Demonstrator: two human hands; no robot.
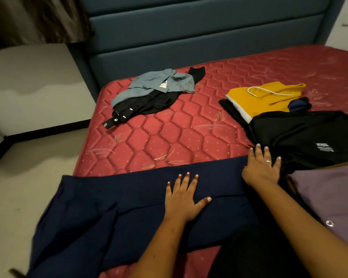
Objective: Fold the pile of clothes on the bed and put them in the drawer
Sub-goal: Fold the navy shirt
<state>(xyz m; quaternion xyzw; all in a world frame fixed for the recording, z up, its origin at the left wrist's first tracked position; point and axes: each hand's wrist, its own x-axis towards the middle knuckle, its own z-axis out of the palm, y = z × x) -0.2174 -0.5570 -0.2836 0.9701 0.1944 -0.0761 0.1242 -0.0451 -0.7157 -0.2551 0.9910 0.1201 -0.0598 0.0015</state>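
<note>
Your left hand (184, 199) lies flat, fingers spread, on a navy garment (119, 213) stretched along the near edge of the bed (169, 141); it grips nothing. Your right hand (261, 169) rests flat at the cloth's right end, fingers straight, holding nothing, its tips touching a black garment (301, 133). The navy cloth's left part hangs over the near left corner, so its weight may drag it off or skew your fold. A purple shirt (329, 193) lies at the near right edge. Beyond, toward the right edge, sits a yellow folded top (263, 101). A grey and black pile (149, 95) lies unfolded near the far left corner.
</note>
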